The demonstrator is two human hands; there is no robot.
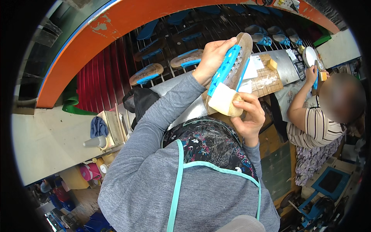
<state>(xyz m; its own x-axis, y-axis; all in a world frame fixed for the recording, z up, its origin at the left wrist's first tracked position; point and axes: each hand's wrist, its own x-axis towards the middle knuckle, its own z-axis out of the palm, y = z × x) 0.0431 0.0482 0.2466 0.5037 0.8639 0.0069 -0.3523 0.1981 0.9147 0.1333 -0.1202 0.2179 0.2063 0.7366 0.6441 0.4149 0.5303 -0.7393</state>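
Observation:
My left hand grips an unfinished shoe by its blue side, raised above the bench. The shoe has a brown sole face and blue patterned strips along both edges, with a row of holes on one strip. Over its near end lies a cream, soft-looking piece; whether it is part of the shoe or separate, I cannot tell. My right hand pinches that piece at its tan lower end, fingertips on top and thumb below.
Ahead, a rack of rods carries several similar brown-and-blue shoes under an orange arch. A cutting board with a yellow sponge block lies on the bench. A co-worker at right holds a blue piece near a white bowl.

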